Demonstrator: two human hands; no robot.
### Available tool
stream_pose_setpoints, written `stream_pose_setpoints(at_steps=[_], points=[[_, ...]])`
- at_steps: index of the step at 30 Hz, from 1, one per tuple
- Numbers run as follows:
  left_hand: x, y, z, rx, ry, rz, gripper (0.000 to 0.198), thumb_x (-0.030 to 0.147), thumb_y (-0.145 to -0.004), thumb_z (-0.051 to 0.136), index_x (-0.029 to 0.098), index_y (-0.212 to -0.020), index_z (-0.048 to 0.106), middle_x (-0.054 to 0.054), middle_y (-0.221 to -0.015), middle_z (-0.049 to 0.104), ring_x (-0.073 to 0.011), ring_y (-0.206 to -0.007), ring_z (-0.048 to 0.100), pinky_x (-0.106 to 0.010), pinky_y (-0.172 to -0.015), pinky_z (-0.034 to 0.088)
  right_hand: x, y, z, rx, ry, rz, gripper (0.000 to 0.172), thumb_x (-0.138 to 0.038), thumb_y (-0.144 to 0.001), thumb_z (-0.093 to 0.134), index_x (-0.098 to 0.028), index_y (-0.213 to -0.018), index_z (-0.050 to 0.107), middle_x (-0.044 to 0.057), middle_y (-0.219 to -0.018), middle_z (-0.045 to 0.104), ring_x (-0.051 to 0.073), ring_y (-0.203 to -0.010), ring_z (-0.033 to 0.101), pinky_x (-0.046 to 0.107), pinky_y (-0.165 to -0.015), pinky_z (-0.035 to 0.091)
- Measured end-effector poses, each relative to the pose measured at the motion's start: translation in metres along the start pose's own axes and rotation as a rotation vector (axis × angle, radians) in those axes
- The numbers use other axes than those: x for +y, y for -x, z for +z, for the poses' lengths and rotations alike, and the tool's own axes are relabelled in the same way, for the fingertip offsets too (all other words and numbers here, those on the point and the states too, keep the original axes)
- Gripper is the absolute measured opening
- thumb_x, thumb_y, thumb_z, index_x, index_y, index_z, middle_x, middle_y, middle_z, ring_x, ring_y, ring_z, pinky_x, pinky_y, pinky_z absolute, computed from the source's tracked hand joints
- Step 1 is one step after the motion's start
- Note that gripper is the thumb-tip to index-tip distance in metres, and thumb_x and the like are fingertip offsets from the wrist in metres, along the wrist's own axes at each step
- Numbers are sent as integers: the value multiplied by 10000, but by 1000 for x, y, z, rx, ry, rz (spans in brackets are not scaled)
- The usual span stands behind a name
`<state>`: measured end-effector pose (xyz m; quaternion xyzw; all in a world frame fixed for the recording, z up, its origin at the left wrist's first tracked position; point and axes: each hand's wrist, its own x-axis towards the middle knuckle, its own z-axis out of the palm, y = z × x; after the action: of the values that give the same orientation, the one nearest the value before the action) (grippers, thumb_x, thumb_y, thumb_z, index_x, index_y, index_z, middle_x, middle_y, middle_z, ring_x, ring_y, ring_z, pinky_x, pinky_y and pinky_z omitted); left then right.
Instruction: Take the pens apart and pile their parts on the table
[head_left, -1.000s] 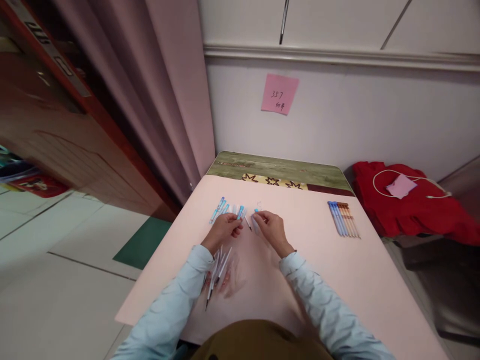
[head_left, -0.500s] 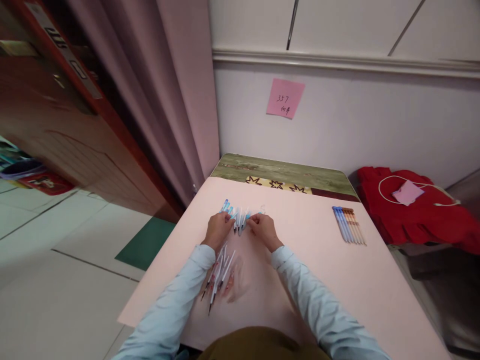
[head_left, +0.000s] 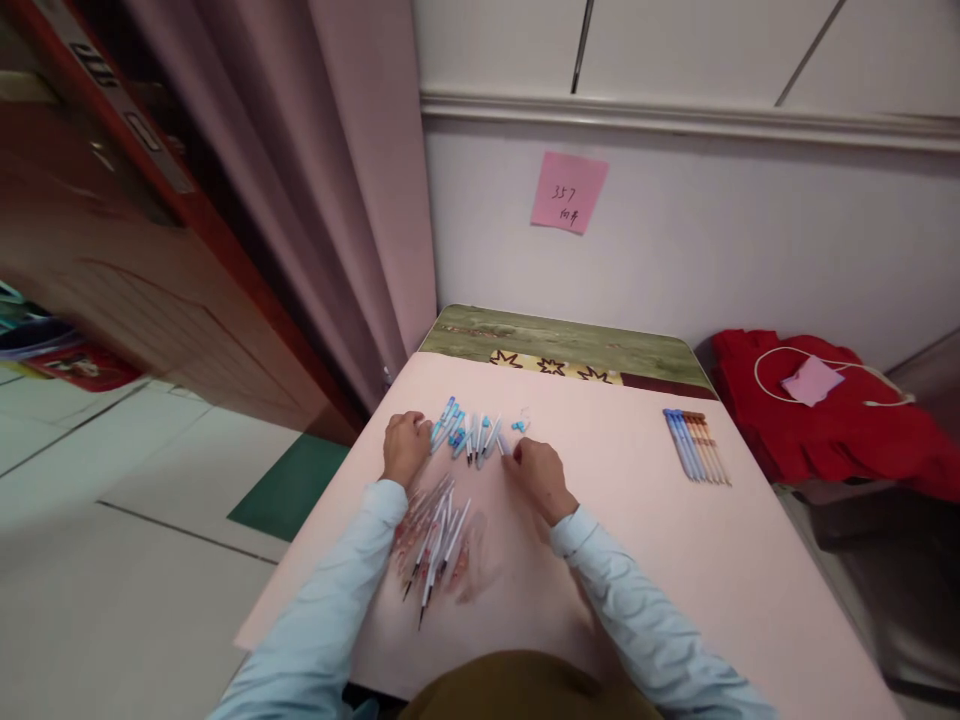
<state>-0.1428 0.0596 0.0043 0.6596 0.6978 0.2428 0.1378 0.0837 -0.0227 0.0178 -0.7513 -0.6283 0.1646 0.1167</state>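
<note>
A loose heap of blue-capped pens (head_left: 469,436) lies on the pink table (head_left: 660,560) between my hands. My left hand (head_left: 405,447) rests curled at the heap's left end, its fingers closed by the nearest pens. My right hand (head_left: 534,470) sits at the right end, fingers bent down onto the table beside a small blue cap (head_left: 517,425). Whether either hand grips a pen is hidden. Nearer to me lies a second pile of uncapped pen bodies (head_left: 435,535) with dark tips, next to my left forearm.
A neat row of blue and orange pens (head_left: 697,445) lies at the table's right. A green patterned surface (head_left: 559,345) borders the far edge, under a pink sticky note (head_left: 568,192) on the wall. Red cloth with a white cable (head_left: 832,400) sits at right; a curtain (head_left: 337,180) hangs at left.
My hands have spread apart: the left moved left to the end of the heap, the right drew slightly back. The blue-capped pens now lie uncovered between them.
</note>
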Motion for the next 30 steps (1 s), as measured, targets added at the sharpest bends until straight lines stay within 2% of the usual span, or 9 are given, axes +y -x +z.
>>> stream_pose_setpoints(at_steps=[3,6,8,11,14,17,21,24,30], points=[[-2,-8,7,-85,1,5,318,288,-883,528,106,-1072,709,-154,-1026,672,-261,-988,631,-331,-931,436,-10,-2,5,-18,-3,-12,213,-327,-897,601,-145,-919,709,139,-897,742,227,-839,684,276,-675,416],[2,-7,14,-116,1,30,316,314,-885,536,118,-1057,715,-149,-1027,680,-263,-1014,620,-335,-937,426,-10,-1,8,10,-32,-18,259,-330,-953,526,-149,-900,703,131,-873,739,217,-818,680,274,-679,409],[7,-3,16,-116,-16,38,353,331,-882,540,103,-1104,694,-169,-1073,671,-284,-1068,598,-359,-962,409,-4,1,8,46,-47,-11,244,-257,-966,482,-147,-924,696,123,-896,737,205,-829,674,269,-700,407],[19,5,19,-107,-47,85,431,352,-864,567,88,-1195,644,-197,-1183,634,-313,-1174,543,-383,-1013,374,5,1,9,80,-110,-58,207,-134,-879,535,-156,-1022,683,89,-954,723,184,-867,657,250,-738,408],[40,13,23,-126,-81,118,512,405,-844,611,125,-1272,595,-206,-1371,528,-325,-1311,437,-403,-1069,330,8,1,11,80,-163,-124,272,-107,-825,562,-175,-1057,687,66,-964,702,176,-874,639,241,-753,408],[64,19,31,-193,-146,83,669,531,-802,649,173,-1352,518,-203,-1527,361,-344,-1398,323,-471,-1096,292,7,0,14,59,-166,-125,227,-148,-846,563,-199,-1019,702,62,-989,692,176,-894,629,244,-750,402],[82,23,41,-253,-211,41,776,630,-805,597,167,-1404,424,-243,-1581,238,-397,-1429,245,-601,-1084,232,5,-3,16,40,-166,-90,244,-204,-876,562,-221,-1092,674,46,-1018,686,171,-909,628,245,-723,398],[82,23,43,-251,-238,50,711,600,-824,591,167,-1366,440,-255,-1571,253,-393,-1424,257,-602,-1083,222,5,-4,17,26,-168,-84,242,-229,-882,575,-233,-1106,664,36,-1032,684,166,-923,631,242,-719,399],[78,22,37,-268,-247,69,632,436,-821,627,174,-1367,446,-229,-1572,268,-371,-1414,290,-578,-1092,240,6,-3,15,58,-83,-74,177,-214,-920,520,-200,-1003,676,63,-1006,685,176,-882,644,261,-702,392]])
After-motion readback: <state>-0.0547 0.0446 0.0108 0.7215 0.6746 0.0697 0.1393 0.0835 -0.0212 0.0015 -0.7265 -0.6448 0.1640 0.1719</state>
